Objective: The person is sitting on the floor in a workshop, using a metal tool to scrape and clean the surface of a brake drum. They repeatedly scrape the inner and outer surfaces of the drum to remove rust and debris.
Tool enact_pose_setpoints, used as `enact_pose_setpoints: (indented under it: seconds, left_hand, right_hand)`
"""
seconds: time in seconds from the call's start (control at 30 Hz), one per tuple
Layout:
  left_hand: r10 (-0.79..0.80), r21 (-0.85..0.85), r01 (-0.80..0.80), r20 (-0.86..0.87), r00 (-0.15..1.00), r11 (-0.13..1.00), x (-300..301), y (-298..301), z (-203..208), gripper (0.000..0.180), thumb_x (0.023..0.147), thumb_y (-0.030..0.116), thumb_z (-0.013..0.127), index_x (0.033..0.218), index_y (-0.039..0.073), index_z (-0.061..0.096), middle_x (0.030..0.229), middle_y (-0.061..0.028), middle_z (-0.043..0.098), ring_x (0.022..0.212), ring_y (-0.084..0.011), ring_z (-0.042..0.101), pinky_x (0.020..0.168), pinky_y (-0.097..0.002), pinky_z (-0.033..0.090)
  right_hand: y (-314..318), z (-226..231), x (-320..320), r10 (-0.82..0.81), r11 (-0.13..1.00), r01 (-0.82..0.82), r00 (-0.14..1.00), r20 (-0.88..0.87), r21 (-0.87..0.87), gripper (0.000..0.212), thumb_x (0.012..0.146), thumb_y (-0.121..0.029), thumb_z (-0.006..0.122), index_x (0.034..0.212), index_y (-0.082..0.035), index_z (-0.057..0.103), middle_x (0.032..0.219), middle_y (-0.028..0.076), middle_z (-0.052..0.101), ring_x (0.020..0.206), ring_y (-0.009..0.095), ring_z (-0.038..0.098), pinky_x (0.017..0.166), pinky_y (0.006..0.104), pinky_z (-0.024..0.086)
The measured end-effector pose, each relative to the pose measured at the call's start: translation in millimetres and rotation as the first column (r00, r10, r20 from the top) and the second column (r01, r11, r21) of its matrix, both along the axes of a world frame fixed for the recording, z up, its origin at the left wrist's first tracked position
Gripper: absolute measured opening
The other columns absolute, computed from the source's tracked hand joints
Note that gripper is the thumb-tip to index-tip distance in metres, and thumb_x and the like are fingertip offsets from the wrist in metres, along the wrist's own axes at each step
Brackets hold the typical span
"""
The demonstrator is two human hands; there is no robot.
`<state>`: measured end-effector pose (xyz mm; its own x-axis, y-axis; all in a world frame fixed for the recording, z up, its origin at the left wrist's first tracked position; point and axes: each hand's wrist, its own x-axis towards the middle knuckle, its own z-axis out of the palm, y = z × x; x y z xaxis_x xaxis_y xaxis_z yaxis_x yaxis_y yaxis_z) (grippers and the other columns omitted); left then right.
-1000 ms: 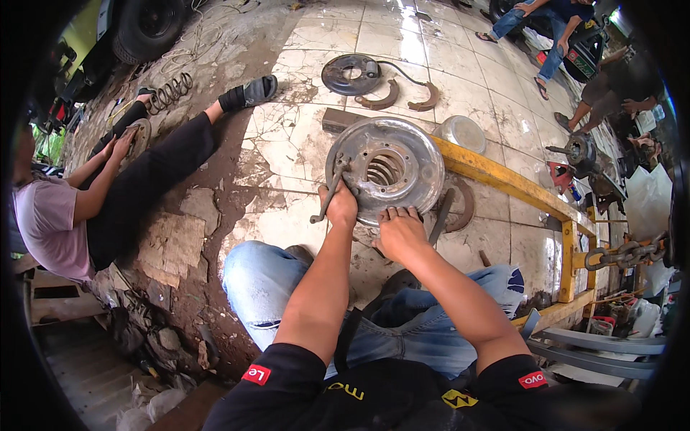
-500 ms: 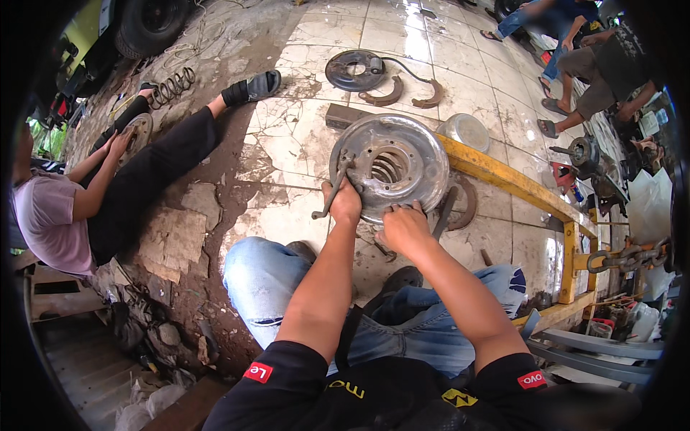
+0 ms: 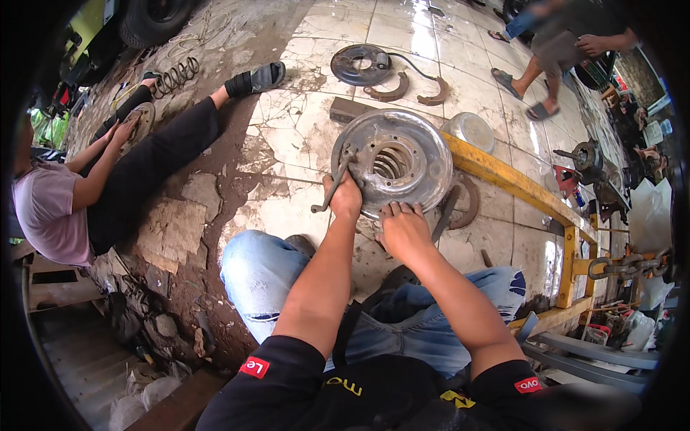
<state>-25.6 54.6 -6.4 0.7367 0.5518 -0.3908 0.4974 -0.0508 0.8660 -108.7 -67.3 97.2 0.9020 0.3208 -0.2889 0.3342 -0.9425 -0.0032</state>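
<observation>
A round grey metal brake backing plate [image 3: 424,172] is tilted up before me, and coils of a spring [image 3: 390,165] show through its central hole. At its left edge, my left hand [image 3: 345,197] is closed round a bent metal lever [image 3: 333,189], whose top end lies against the plate's face. My right hand [image 3: 405,228] grips the near rim, fingers bent over the edge and thumb hidden. Beyond lie a black backing plate [image 3: 346,65] with a cable, and two curved brake shoes [image 3: 389,89] [image 3: 433,93].
A yellow metal frame [image 3: 503,172] runs from behind the plate to the right, with a chain [image 3: 625,266] on it. A round metal tin [image 3: 471,132] stands by it. At left, a seated person [image 3: 54,201] holds a round part; another person [image 3: 553,57] walks at upper right.
The person at upper right has gone from crouching to upright. My hands keep their holds on the lever and backing plate, and the plate has barely moved.
</observation>
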Motion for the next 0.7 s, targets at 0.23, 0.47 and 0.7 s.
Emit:
enact_pose_setpoints:
  seconds: [0.23,0.47,0.7]
  left_hand:
    - [-0.02,-0.008,0.02,0.024,1.0,1.0,5,4,-3,0.051,0.098,0.045,0.052,0.112,-0.004,0.051,0.101,-0.028,0.063,0.097,-0.0399,0.061,0.088,-0.0468,0.045]
    - [-0.002,0.032,0.001,0.009,1.0,0.999,5,-3,-2,0.052,0.098,0.045,0.053,0.113,-0.004,0.052,0.1,-0.0274,0.064,0.097,-0.04,0.062,0.088,-0.0466,0.046]
    - [0.009,0.041,-0.01,0.029,1.0,0.999,7,-1,-9,0.052,0.097,0.046,0.053,0.113,-0.003,0.053,0.101,-0.0281,0.064,0.098,-0.0411,0.063,0.089,-0.0469,0.046]
  right_hand:
    - [-3,3,-11,0.026,0.995,-0.03,0.999,0.047,0.093,0.057,0.086,-0.032,0.07,0.13,0.002,0.058,0.131,0.019,0.06,0.125,0.033,0.054,0.112,0.0551,0.032]
    - [-3,3,0,0.013,0.999,-0.013,1.0,-0.01,0.029,0.057,0.087,-0.033,0.068,0.132,0.0,0.057,0.135,0.018,0.057,0.129,0.031,0.052,0.112,0.0551,0.032]
    - [-3,3,2,0.011,0.999,-0.011,1.0,0.006,0.045,0.058,0.086,-0.036,0.069,0.13,0.001,0.059,0.13,0.017,0.061,0.127,0.03,0.053,0.114,0.0564,0.029]
